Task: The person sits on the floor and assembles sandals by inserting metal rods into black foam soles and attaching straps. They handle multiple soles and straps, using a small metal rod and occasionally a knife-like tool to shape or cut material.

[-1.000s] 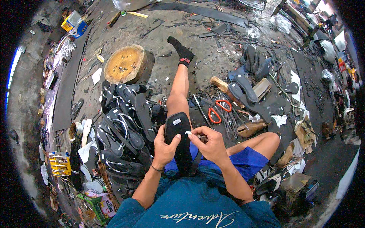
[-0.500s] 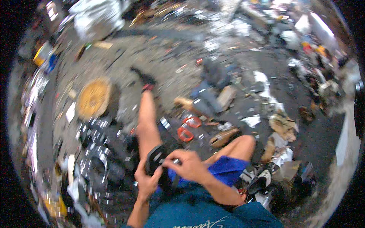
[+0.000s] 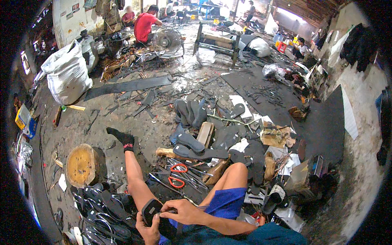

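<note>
I sit on the floor with my left leg (image 3: 134, 179) stretched out in a black sock. My left hand (image 3: 149, 233) grips a black sandal sole (image 3: 151, 209) from below, over my lap. My right hand (image 3: 183, 210) lies on the sole's right edge with its fingers pinched together. Anything small between those fingers is too tiny to make out. Both hands sit at the bottom edge of the picture, above my blue shorts (image 3: 224, 202).
A heap of black sandals (image 3: 102, 212) lies at my left, beside a round wooden block (image 3: 81, 165). Red-handled scissors (image 3: 177, 175) and metal tools lie between my legs. Black soles (image 3: 192, 114) and scraps litter the floor ahead. A white sack (image 3: 67, 73) stands far left, people (image 3: 145, 24) sit behind.
The view has tilted upward, so the hands and sole now sit lower in the picture and the room behind shows. Both hands have stayed on the sole.
</note>
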### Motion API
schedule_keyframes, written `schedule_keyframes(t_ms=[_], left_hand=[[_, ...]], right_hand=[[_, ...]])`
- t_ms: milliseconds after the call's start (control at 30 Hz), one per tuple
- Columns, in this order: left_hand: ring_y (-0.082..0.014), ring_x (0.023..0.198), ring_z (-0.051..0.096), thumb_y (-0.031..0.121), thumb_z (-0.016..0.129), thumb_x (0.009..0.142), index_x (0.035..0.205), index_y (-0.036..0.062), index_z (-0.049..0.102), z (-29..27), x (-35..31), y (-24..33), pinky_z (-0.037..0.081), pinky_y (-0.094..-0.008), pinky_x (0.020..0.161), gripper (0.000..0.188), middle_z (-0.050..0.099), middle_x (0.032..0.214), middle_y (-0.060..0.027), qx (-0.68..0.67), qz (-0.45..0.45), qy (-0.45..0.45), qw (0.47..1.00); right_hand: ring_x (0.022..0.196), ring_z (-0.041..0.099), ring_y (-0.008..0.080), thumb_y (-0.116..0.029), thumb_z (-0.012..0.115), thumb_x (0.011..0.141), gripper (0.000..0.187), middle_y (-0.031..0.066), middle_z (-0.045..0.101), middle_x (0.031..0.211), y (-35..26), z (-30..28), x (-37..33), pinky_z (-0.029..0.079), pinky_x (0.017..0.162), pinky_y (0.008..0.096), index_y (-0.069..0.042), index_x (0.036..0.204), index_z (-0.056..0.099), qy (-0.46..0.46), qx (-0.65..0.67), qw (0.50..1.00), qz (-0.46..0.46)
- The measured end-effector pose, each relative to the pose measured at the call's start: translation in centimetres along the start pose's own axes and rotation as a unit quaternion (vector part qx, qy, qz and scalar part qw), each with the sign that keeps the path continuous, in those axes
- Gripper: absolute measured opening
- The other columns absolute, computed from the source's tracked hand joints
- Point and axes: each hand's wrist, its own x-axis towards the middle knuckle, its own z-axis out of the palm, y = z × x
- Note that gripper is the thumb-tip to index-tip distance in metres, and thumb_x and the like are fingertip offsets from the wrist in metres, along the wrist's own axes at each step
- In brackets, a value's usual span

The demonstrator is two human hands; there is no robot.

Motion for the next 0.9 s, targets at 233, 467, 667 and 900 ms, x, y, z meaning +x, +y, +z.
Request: schedule_keyframes(t_ms=[233,467,667,900], left_hand=[[-0.0127,0.093,0.062,0.004,0.073,0.091,0.116,-0.0009,0.062,0.2,0.0,0.4,0.052,-0.0269,0.082,0.027,0.068,0.104,-0.0046,-0.014,0.0,-0.034,0.999],[-0.0142,0.091,0.063,0.009,0.076,0.089,0.115,0.0009,0.064,0.4,-1.4,0.8,0.051,-0.0289,0.081,0.029,0.069,0.101,-0.0059,0.1,-0.044,-0.006,0.994],[-0.0115,0.084,0.058,0.006,0.075,0.085,0.106,0.0006,0.06,-0.5,-0.9,-1.3,0.048,-0.0274,0.076,0.026,0.065,0.093,-0.0042,0.062,-0.023,0.02,0.998],[-0.0103,0.082,0.058,0.0,0.067,0.087,0.106,0.0009,0.058,0.4,-0.8,-0.9,0.049,-0.0266,0.075,0.021,0.064,0.092,-0.0032,0.037,-0.01,0.02,0.999]], right_hand=[[0.089,0.071,0.0341,-0.031,0.069,0.091,0.032,0.0178,0.073,0.095,0.6,0.1,-0.3,0.054,0.082,0.0407,-0.002,0.105,0.07,0.015,0.012,1.0,0.023],[0.091,0.071,0.0376,-0.029,0.068,0.091,0.034,0.0212,0.071,0.096,2.6,2.7,0.1,0.054,0.08,0.0425,-0.001,0.11,0.069,0.068,-0.024,0.996,0.057],[0.078,0.066,0.0317,-0.016,0.07,0.092,0.02,0.0199,0.066,0.089,4.2,5.5,0.1,0.051,0.07,0.0398,0.002,0.102,0.066,0.069,0.0,0.997,-0.031],[0.078,0.067,0.0404,-0.021,0.068,0.094,0.024,0.0194,0.065,0.083,3.4,5.8,-0.7,0.053,0.067,0.0458,-0.001,0.106,0.065,0.161,-0.05,0.986,-0.016]])
